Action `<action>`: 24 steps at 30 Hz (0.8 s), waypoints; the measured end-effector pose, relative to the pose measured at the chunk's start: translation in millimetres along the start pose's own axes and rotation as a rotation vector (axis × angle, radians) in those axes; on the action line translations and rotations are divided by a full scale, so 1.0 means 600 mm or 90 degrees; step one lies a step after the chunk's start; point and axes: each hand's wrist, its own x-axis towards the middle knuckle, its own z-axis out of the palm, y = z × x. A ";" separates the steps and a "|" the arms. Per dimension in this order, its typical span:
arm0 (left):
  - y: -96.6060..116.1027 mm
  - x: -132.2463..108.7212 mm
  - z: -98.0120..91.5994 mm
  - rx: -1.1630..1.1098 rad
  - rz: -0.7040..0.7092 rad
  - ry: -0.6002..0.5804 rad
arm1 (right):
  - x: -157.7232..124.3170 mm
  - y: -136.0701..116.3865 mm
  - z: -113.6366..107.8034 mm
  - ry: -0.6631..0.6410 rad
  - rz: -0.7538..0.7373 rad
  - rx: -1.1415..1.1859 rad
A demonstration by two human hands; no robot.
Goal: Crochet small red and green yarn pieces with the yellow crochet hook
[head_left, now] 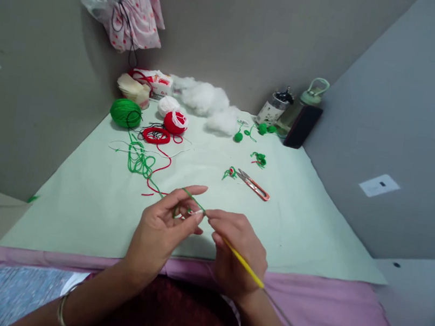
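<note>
My right hand (235, 247) is closed around a crochet hook (244, 262) with a yellow grip, its metal end sticking out toward my right forearm. The hook's tip is hidden at the fingertips of my left hand (165, 226). Between thumb and fingers the left hand pinches a small crochet piece (195, 212) with white and some red showing. Green yarn (194, 200) runs over the raised left index finger to the piece. From that hand the strand leads back to a loose green tangle (140, 158) and the green yarn ball (126, 113).
Thread snips (254, 185) lie right of centre beside small green-and-red crochet pieces (231, 172). Red-and-white yarn (175, 122), white stuffing (205, 98), a pen cup (272, 109), a bottle (307, 103) and a dark phone (303, 127) line the back. Grey partitions (252, 37) enclose the table.
</note>
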 end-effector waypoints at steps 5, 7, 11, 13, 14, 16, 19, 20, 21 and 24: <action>0.006 0.013 -0.002 -0.174 -0.195 -0.088 | -0.002 0.001 0.001 0.020 0.045 -0.013; 0.013 0.018 -0.007 -0.200 -0.232 -0.095 | 0.001 0.002 0.001 0.081 0.130 0.079; 0.021 0.016 -0.008 -0.175 -0.176 -0.097 | 0.011 0.006 0.005 0.133 0.290 0.330; 0.018 0.011 -0.002 -0.146 -0.147 -0.105 | 0.014 0.007 0.008 0.106 0.290 0.347; 0.016 0.008 0.001 -0.131 -0.133 -0.102 | 0.014 0.006 0.009 0.096 0.279 0.328; 0.011 0.006 0.006 -0.110 -0.106 -0.081 | 0.011 0.002 0.010 0.086 0.238 0.253; 0.007 0.008 0.007 -0.125 -0.122 -0.076 | 0.003 -0.004 0.006 0.058 0.126 0.064; 0.007 0.010 0.005 -0.139 -0.147 -0.087 | 0.001 -0.005 0.003 0.047 0.093 0.022; 0.008 0.012 0.003 -0.156 -0.177 -0.100 | 0.000 -0.004 0.001 0.045 0.083 0.007; 0.012 0.019 -0.004 -0.198 -0.223 -0.097 | 0.003 0.003 -0.005 0.115 0.186 0.124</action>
